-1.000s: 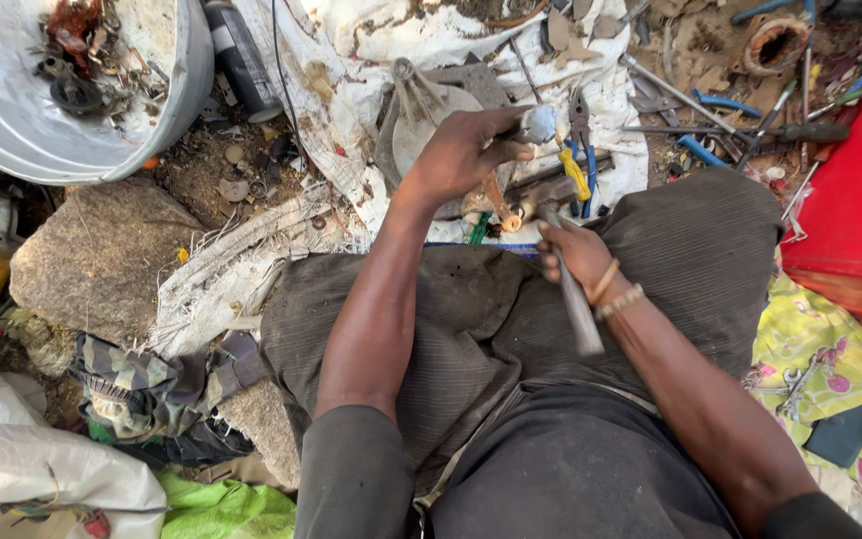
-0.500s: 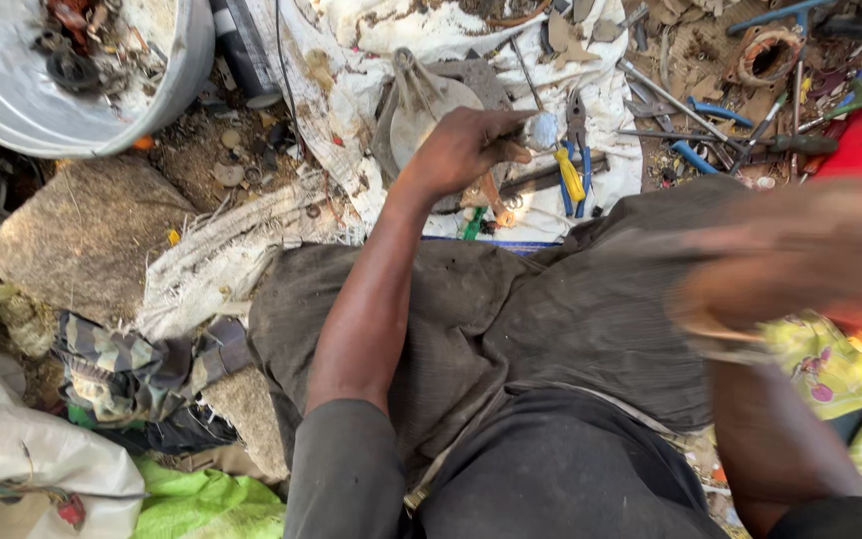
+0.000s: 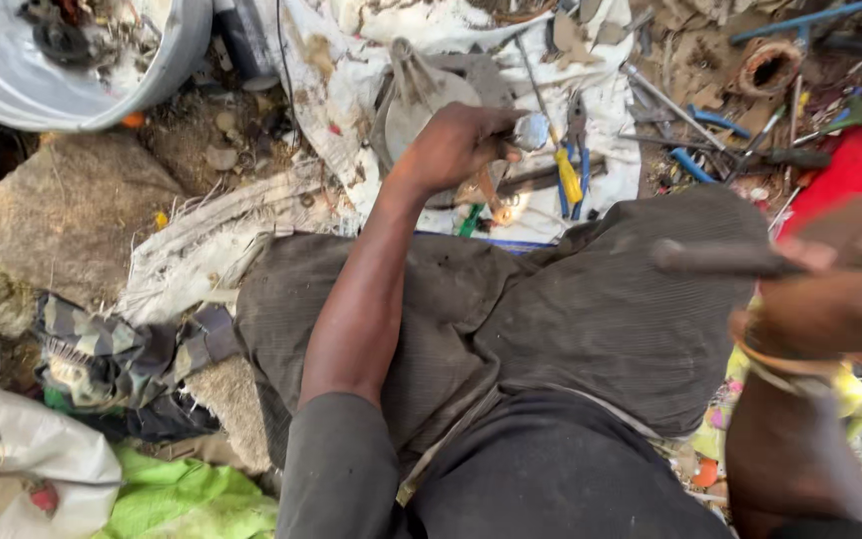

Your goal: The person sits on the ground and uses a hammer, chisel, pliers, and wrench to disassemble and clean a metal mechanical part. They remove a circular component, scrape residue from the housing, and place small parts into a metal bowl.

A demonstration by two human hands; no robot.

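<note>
My left hand [image 3: 459,146] is closed around a small round silvery metal part [image 3: 531,130], held over a grey metal disc [image 3: 419,106] lying on a dirty white cloth [image 3: 351,60]. My right hand [image 3: 830,299] is raised near the camera at the right, blurred, gripping a dark metal rod [image 3: 715,258] that points left. A bangle circles that wrist. My dark trousers [image 3: 571,319] fill the middle of the view.
Pliers with blue and yellow handles [image 3: 573,170] lie just right of my left hand. Wrenches and rods are scattered at the top right beside a red object [image 3: 850,180]. A metal basin [image 3: 62,60] sits top left, a large stone [image 3: 62,210] below it.
My right hand has swung up and out to the right with the rod, from beside my left hand to near the camera. My left hand has stayed on the metal part.
</note>
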